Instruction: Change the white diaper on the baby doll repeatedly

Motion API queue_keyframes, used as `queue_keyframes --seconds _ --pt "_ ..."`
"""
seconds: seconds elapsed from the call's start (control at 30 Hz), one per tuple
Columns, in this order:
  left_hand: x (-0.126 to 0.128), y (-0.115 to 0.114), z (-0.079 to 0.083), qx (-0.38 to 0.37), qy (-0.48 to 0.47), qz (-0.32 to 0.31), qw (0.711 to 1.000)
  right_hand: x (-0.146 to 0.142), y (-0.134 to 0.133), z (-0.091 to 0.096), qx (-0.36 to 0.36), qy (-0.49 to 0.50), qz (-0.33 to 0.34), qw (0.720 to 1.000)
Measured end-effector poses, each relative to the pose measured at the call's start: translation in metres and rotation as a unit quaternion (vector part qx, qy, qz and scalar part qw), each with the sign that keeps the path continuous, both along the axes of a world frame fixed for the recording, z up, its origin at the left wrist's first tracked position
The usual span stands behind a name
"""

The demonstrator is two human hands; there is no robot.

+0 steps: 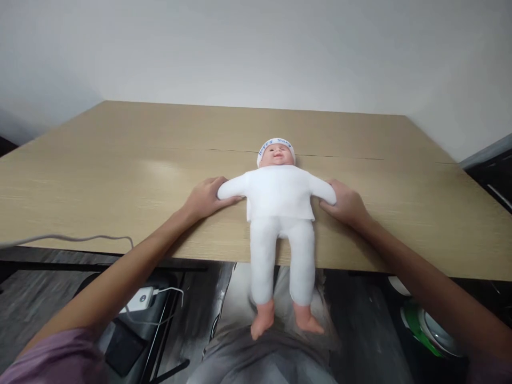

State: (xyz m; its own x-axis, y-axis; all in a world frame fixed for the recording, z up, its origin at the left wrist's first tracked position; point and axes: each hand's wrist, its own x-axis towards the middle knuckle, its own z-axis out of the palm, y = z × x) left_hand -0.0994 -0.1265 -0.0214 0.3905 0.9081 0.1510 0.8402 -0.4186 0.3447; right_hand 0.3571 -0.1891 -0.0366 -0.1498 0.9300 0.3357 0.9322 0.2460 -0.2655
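A baby doll (280, 192) in a white top, white trousers and a white cap with blue lettering lies face up on the wooden table (120, 197). Its legs reach past the front edge, and its bare feet hang over my lap. My left hand (208, 197) is closed around the end of the doll's sleeve on the left side of the view. On the other side, my right hand (347, 202) grips the opposite sleeve end. Both doll arms are spread outward, and the doll's own hands are not visible.
A grey cable (80, 238) runs over the table's left front edge. Below it, a chair seat (160, 298) holds a white power device (140, 300) and a dark flat object (125, 346). Under the table at right sits a green-and-silver round item (432, 328). A pale wall (256, 53) stands behind.
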Motion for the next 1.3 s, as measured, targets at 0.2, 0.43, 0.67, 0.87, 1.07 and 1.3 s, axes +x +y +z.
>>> queue_keyframes --seconds 0.2,0.43,0.67,0.87,1.07,1.3 --pt "0.013 0.064 -0.002 0.013 -0.008 0.042 0.999 0.008 0.065 -0.005 -0.002 0.009 -0.026 1.0" --pt "0.022 0.126 -0.011 0.066 -0.027 0.061 0.996 0.018 0.124 -0.006 0.053 0.022 0.003 0.998" --pt "0.018 0.169 -0.021 0.123 -0.032 0.07 0.989 0.023 0.171 -0.014 0.071 0.004 -0.013 0.997" --pt "0.014 0.171 -0.023 0.118 -0.025 0.09 0.989 0.031 0.178 -0.025 0.077 -0.015 -0.054 0.995" --pt "0.014 0.171 -0.024 0.102 -0.035 0.169 0.98 0.037 0.18 -0.033 0.075 -0.016 -0.095 0.993" --pt "0.01 0.174 -0.028 0.084 -0.06 0.192 0.976 0.028 0.171 -0.028 0.089 -0.005 -0.11 0.99"
